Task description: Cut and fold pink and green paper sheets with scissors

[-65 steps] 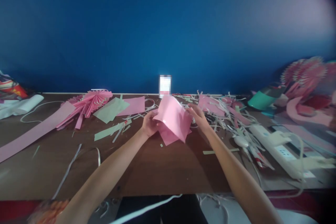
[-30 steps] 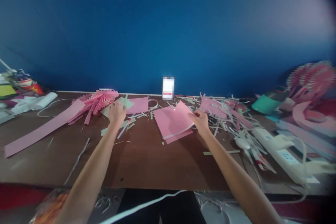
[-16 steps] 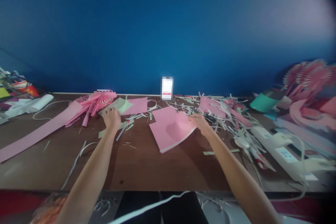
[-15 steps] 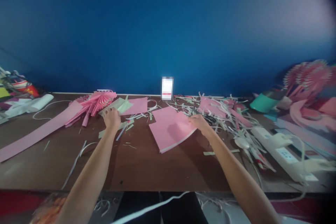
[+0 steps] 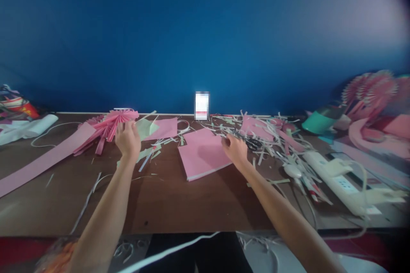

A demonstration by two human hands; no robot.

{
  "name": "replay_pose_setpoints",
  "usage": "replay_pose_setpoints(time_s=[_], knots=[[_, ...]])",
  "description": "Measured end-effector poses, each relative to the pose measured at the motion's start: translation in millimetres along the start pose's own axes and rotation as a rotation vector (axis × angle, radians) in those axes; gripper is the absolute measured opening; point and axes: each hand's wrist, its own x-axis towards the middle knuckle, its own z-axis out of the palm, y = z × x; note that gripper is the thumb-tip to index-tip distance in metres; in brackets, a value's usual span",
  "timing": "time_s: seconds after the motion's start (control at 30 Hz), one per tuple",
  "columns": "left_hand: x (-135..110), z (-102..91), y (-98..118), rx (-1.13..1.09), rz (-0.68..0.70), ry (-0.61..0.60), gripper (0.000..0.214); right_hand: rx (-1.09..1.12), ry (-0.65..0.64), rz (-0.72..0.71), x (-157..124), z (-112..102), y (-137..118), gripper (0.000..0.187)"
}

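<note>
My left hand (image 5: 127,140) hovers beside a pink pleated paper fan (image 5: 121,116) and a pale green paper piece (image 5: 146,128). Its fingers are slightly bent and apart, and I see nothing held in them. My right hand (image 5: 236,150) is at the right edge of a pink paper stack (image 5: 205,155), its fingers curled inward. Whatever these fingers hold, if anything, is hidden. The stack lies flat on the brown table (image 5: 192,209), with a white edge along its front. Another pink sheet (image 5: 166,129) lies between the hands, farther back.
Scissors (image 5: 253,142) lie among white and green paper scraps (image 5: 267,153). A tape roll (image 5: 183,126) and a lit phone (image 5: 201,106) are at the back. At right are a power strip (image 5: 338,183) and pink paper rosettes (image 5: 371,89). A long pink strip (image 5: 41,164) stretches left.
My left hand has moved left off the green paper towards the pink fan. The raised right corner of the pink stack has come down, and my right hand's fingers have curled.
</note>
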Motion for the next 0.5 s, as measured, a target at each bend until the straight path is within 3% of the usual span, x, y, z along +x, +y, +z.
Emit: replay_pose_setpoints(time_s=[0.07, 0.13, 0.2, 0.27, 0.33, 0.5], knots=[[-8, -2.9, 24, -0.122, 0.163, -0.053, 0.03, 0.256, -0.055, -0.049, -1, -1, -5, 0.027], [-22, -3.8, 53, -0.268, 0.288, -0.185, 0.027, 0.565, -0.161, -0.038, -1, -2, -9, 0.033], [-38, -4.8, 81, -0.452, 0.306, -0.32, 0.021, 0.811, -0.257, 0.037, -1, -3, -12, 0.044], [-54, -6.4, 103, -0.721, 0.247, -0.419, 0.013, 0.948, -0.312, 0.126, -1, -1, -13, 0.052], [-67, -7.3, 115, -0.995, 0.101, -0.49, 0.008, 1.008, -0.349, 0.191, -2, 4, -14, 0.054], [-85, 2.7, 118, -1.294, -0.148, -0.716, 0.01, 1.061, -0.415, 0.187, -3, 13, -13, 0.054]])
